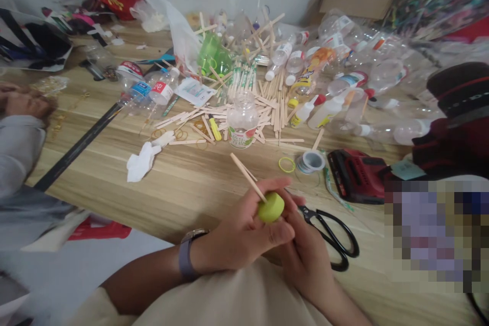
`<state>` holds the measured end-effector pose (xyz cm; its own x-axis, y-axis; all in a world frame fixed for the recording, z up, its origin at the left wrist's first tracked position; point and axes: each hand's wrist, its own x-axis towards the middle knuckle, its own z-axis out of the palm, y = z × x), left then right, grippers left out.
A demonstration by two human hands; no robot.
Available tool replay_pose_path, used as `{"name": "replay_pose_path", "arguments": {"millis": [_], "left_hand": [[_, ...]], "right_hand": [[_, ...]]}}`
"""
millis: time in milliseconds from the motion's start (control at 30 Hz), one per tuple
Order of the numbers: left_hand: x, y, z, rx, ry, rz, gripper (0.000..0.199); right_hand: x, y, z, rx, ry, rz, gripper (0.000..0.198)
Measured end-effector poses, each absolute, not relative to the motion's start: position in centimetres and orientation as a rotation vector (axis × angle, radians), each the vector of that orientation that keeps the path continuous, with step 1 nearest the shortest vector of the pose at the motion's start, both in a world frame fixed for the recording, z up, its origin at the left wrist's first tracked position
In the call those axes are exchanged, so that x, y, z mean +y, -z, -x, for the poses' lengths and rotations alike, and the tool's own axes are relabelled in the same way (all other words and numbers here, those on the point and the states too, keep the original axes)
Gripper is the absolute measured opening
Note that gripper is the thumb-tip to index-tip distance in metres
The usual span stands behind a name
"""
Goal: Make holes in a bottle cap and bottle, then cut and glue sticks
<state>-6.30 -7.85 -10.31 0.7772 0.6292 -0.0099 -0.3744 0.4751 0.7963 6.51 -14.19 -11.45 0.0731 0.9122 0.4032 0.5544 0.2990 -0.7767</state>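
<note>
White tissue (142,162) lies left — a power tool (356,172) right.

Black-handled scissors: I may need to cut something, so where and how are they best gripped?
Take the scissors by their black loops, probably from the right: the loops lie exposed on that side, while the right hand partly hides the other end.

The wooden table (198,170) bears scissors (324,228), a spool (311,161), wooden sticks (280,112) and clear plastic bottles (162,90).
</note>
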Motion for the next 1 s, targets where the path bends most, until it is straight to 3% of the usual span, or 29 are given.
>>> {"name": "replay_pose_path", "arguments": {"millis": [100,267,400,600,767,1000], "left_hand": [[-8.0,10.2,5.8,0.296,-0.65,-0.879,0.047],[-8.1,10.0,5.1,0.431,-0.752,-1.028,0.022],[-7.6,10.3,4.9,0.265,-0.787,-1.178,0.011],[-6.8,10.2,4.8,0.163,-0.718,-1.195,0.013],[-7.5,9.7,5.1,0.368,-0.621,-1.129,0.011],[-9.4,9.3,4.0,0.675,-0.788,-1.014,0.009]], "right_hand": [[-14.3,11.6,-6.3,-1.604,-0.416,1.391,0.016],[-14.3,11.6,-6.1,-1.624,-0.375,1.377,0.021],[-14.4,11.6,-6.6,-1.707,-0.233,1.309,0.017],[-14.6,11.8,-7.2,-1.745,-0.3,1.294,0.02],[-14.5,11.5,-6.9,-1.729,-0.369,1.351,0.02],[-14.0,11.0,-6.3,-1.79,-0.21,1.425,0.021]]}}
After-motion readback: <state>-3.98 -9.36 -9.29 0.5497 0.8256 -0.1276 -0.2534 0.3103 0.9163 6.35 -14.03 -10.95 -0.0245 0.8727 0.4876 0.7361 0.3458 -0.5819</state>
